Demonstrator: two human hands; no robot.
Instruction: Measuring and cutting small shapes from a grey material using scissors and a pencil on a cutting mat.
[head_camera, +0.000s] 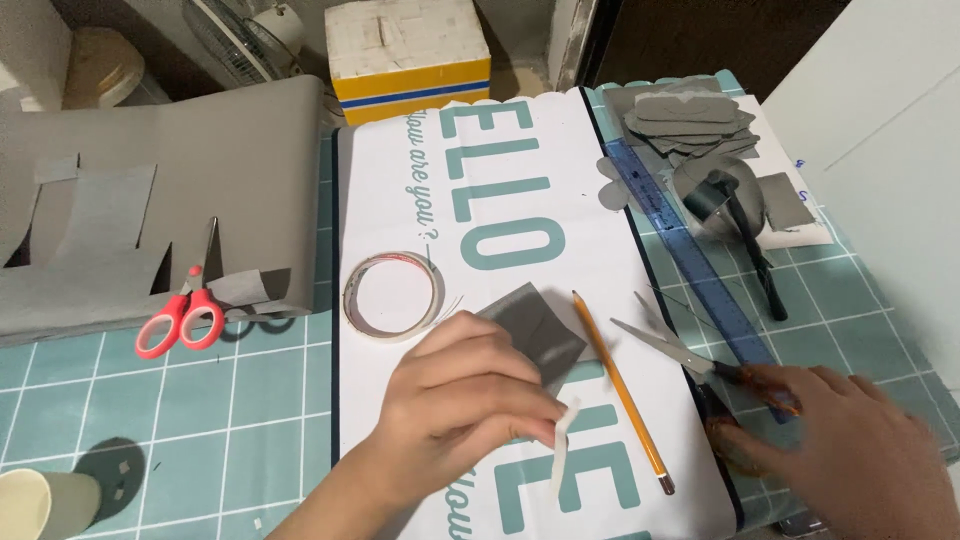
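My left hand (470, 405) is in the lower middle, holding a small grey paper piece (535, 325) against the white printed sheet (590, 250), with a thin white strip (563, 440) pinched at the fingertips. My right hand (860, 450) is at the lower right, fingers resting on the brown handles of a pair of scissors (690, 362) whose open blades point up and left. A yellow pencil (622, 390) lies between the two hands. A ring of tape (393, 295) sits just above my left hand.
Red-handled scissors (183, 315) lie on a large grey sheet (150, 200) at the left. A blue ruler (690, 265), grey cut pieces (690, 120) and a black tool (755, 255) are at the right. A paper cup (45, 505) stands bottom left, a box (408, 55) at the back.
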